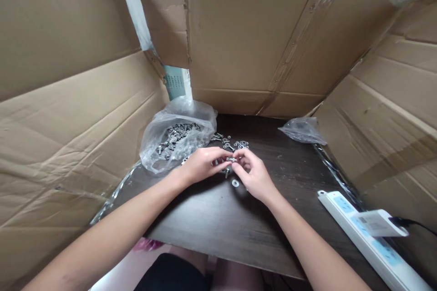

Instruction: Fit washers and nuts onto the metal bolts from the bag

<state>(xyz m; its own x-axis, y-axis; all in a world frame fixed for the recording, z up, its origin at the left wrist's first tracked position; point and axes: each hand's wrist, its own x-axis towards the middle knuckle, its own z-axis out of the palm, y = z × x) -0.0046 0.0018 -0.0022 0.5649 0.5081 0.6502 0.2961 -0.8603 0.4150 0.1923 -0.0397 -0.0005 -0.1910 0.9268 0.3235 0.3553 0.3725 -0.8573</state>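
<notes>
Between my two hands, just above the dark table, is a small metal bolt (231, 159). My left hand (206, 163) pinches its left end with thumb and fingertips. At its other end, the thumb and fingers of my right hand (251, 173) close on it; whether a nut or washer sits there is too small to tell. Under my hands lie loose bolts, one of them a short bolt (227, 173), and a flat washer (235, 183) rests nearer to me. A cluster of nuts and washers (241, 144) lies just beyond my fingers.
An open clear plastic bag (150, 145) full of bolts (180, 135) stands at the back left of the table (211, 218). Another clear bag (303, 130) lies at the back right. A white power strip (372, 245) runs along the right edge. Cardboard walls (252, 32) enclose the table.
</notes>
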